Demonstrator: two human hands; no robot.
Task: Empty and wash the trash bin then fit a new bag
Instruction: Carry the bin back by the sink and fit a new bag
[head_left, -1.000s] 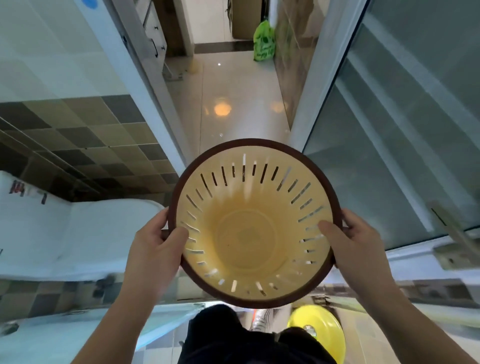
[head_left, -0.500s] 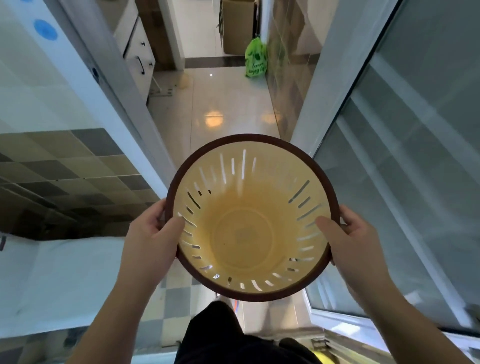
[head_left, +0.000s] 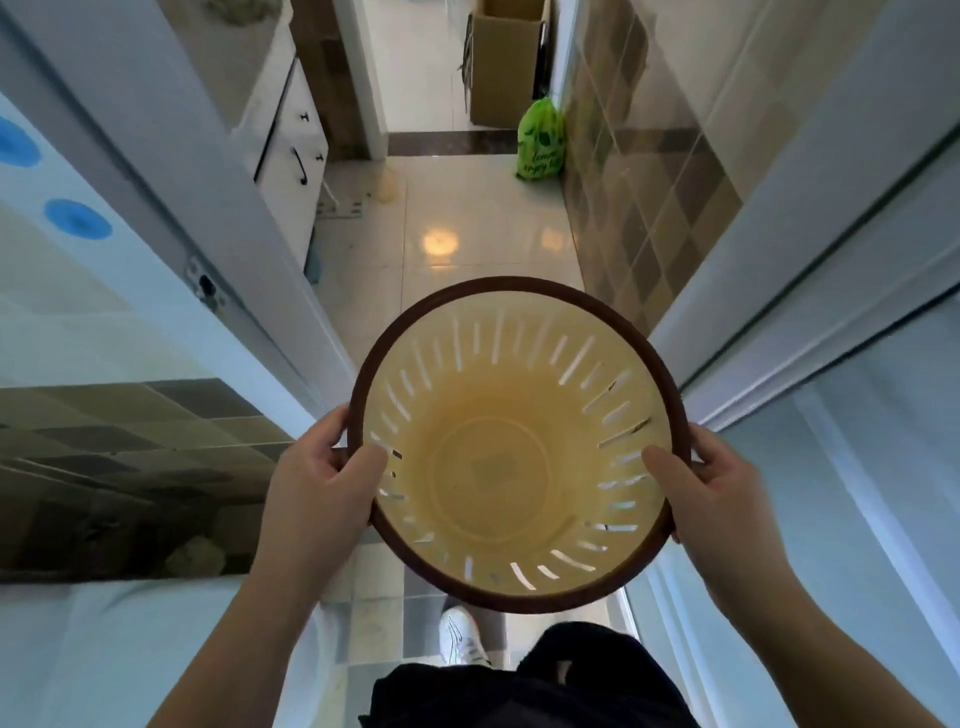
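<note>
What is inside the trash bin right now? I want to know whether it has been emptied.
Nothing loose lies inside the trash bin: only its bare yellow floor and slotted walls show. Each thumb hides a small patch of inner wall under the left hand and right hand.

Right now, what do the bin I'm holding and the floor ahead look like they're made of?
The bin looks like thin moulded plastic, matte yellow with a darker brown rim; light shines through the slots cut in its wall. The floor looks like glazed or polished tile: pale, with grout lines and a bright reflection of a lamp.
</note>
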